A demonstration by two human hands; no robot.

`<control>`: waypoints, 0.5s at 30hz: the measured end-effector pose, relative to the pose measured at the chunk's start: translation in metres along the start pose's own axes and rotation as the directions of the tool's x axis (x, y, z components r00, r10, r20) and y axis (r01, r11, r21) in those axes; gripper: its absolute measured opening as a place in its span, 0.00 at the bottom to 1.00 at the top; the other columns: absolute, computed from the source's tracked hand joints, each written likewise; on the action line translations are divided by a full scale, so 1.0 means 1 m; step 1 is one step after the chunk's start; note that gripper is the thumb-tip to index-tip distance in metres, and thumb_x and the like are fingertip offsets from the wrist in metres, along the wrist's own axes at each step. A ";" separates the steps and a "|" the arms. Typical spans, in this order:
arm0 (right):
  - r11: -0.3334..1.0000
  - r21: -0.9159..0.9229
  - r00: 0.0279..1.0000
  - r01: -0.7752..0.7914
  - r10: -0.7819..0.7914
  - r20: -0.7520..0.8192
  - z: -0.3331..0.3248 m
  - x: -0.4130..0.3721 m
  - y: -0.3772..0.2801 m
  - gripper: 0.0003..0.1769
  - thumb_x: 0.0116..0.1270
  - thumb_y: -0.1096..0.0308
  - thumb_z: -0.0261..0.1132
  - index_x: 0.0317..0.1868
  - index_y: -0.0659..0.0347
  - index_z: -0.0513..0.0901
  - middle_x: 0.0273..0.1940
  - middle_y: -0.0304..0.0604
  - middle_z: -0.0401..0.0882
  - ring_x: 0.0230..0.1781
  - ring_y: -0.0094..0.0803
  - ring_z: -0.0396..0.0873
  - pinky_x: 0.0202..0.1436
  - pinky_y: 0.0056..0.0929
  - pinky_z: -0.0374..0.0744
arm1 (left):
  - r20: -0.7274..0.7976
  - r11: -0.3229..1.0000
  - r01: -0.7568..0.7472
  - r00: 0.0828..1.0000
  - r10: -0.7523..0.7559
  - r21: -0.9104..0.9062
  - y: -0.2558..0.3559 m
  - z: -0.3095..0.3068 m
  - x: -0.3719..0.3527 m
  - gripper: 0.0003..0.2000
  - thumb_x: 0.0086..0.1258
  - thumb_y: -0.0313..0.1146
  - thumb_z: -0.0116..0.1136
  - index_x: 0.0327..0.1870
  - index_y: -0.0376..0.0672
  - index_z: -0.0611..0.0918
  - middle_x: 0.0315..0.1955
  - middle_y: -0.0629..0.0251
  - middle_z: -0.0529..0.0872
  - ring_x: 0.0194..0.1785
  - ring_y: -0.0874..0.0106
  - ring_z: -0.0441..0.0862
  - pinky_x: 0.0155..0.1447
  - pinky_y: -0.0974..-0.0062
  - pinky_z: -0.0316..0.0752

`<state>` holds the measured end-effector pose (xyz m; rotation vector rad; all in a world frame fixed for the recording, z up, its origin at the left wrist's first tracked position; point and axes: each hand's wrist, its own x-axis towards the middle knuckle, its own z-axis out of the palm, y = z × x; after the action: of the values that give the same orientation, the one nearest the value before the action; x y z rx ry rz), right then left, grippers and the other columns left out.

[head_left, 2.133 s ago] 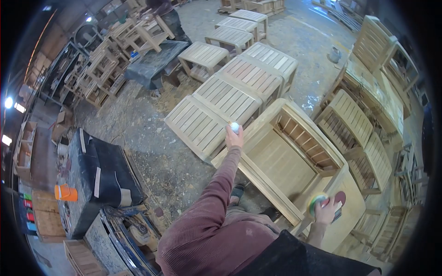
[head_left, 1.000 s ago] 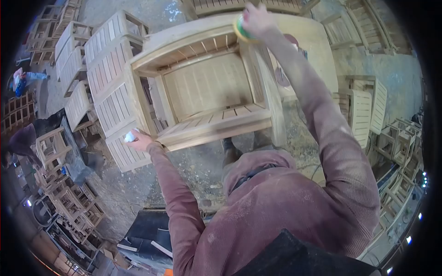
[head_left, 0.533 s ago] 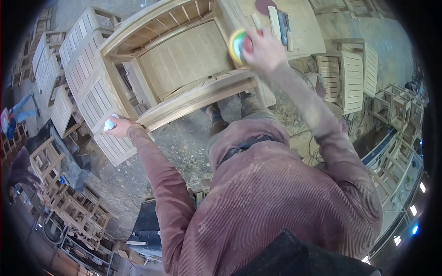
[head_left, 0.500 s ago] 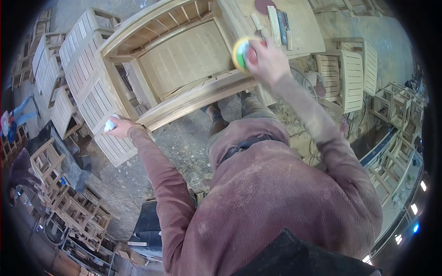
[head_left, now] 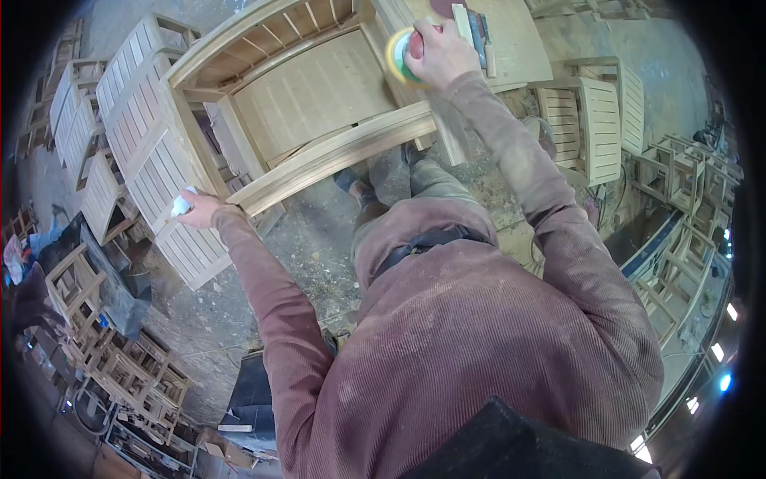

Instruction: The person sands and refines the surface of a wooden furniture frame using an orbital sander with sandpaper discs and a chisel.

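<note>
My right hand [head_left: 445, 54] is wrapped round a round tool [head_left: 399, 60] with a yellow rim, green face and red top. It is over the right end of a wooden bench frame [head_left: 319, 164]. At the frame's left corner, my left hand [head_left: 203, 209] has its fingers closed on a small white-and-pale-blue object [head_left: 182, 203], too small to name. Slats and a pale panel [head_left: 315, 96] show inside the frame. Just right of the round tool, several flat strips and tools [head_left: 479, 40] lie on a board [head_left: 519, 48].
Slatted wooden pieces [head_left: 136, 88] stand at the left, with stacked chair frames [head_left: 120, 359] below them. More slatted chairs [head_left: 598, 120] are at the right. A black box [head_left: 251, 391] sits at the lower left. Part of another person [head_left: 36, 243] shows at the far left.
My right hand and the round tool have moved left and up in the view. My left hand, still closed on the small object, sits slightly further left. The whole view has shifted a little.
</note>
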<state>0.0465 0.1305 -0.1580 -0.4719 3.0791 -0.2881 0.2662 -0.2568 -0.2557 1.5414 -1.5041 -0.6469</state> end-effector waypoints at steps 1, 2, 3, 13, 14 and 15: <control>1.000 -0.014 0.998 0.017 -0.017 -0.053 0.003 0.001 0.000 0.18 0.58 0.54 0.59 0.48 0.50 0.73 0.41 0.53 0.72 0.37 0.49 0.79 0.40 0.41 0.81 | 0.024 0.997 0.026 0.999 -0.025 -0.066 0.002 -0.001 0.000 0.20 0.64 0.38 0.61 0.47 0.29 0.71 0.40 0.47 0.79 0.44 0.55 0.78 0.48 0.59 0.71; 0.997 -0.044 0.993 0.070 -0.074 -0.097 0.002 -0.014 0.004 0.19 0.57 0.55 0.61 0.49 0.50 0.73 0.42 0.52 0.72 0.39 0.48 0.79 0.41 0.40 0.81 | 0.044 0.990 0.055 0.998 -0.050 -0.131 0.004 -0.002 0.000 0.20 0.64 0.37 0.60 0.47 0.29 0.71 0.40 0.48 0.79 0.44 0.56 0.78 0.48 0.60 0.72; 0.973 -0.087 0.975 0.213 -0.218 -0.048 -0.004 -0.035 0.015 0.22 0.55 0.57 0.62 0.50 0.50 0.72 0.45 0.52 0.70 0.42 0.50 0.78 0.41 0.42 0.81 | 0.030 0.989 0.054 0.998 -0.050 -0.141 0.005 -0.003 -0.001 0.20 0.64 0.37 0.60 0.47 0.29 0.71 0.40 0.48 0.79 0.44 0.56 0.78 0.48 0.60 0.72; 0.988 0.126 0.988 0.086 -0.101 0.119 -0.019 -0.069 0.005 0.24 0.48 0.60 0.67 0.48 0.49 0.74 0.44 0.50 0.69 0.41 0.49 0.77 0.39 0.46 0.79 | -0.041 0.997 -0.044 0.998 0.047 0.068 0.004 0.006 -0.003 0.23 0.64 0.45 0.58 0.48 0.33 0.71 0.42 0.47 0.79 0.45 0.51 0.78 0.47 0.54 0.69; 0.991 0.126 0.994 0.054 -0.065 0.088 -0.013 -0.041 0.002 0.24 0.49 0.60 0.66 0.49 0.49 0.74 0.43 0.50 0.69 0.42 0.49 0.77 0.39 0.45 0.79 | -0.040 0.998 -0.014 0.999 0.017 0.069 0.004 0.007 -0.004 0.23 0.64 0.46 0.59 0.48 0.33 0.71 0.41 0.47 0.80 0.44 0.51 0.78 0.45 0.55 0.69; 0.991 0.132 0.998 0.026 -0.034 0.057 -0.008 -0.012 -0.004 0.24 0.49 0.59 0.66 0.49 0.48 0.74 0.42 0.50 0.70 0.42 0.49 0.77 0.40 0.45 0.79 | -0.072 0.998 -0.010 0.997 0.015 0.064 0.005 0.008 -0.004 0.23 0.64 0.46 0.59 0.48 0.33 0.71 0.41 0.47 0.80 0.44 0.51 0.78 0.45 0.55 0.69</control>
<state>0.0582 0.1321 -0.1495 -0.5115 2.9744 -0.4646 0.2562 -0.2543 -0.2558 1.5852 -1.4911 -0.5353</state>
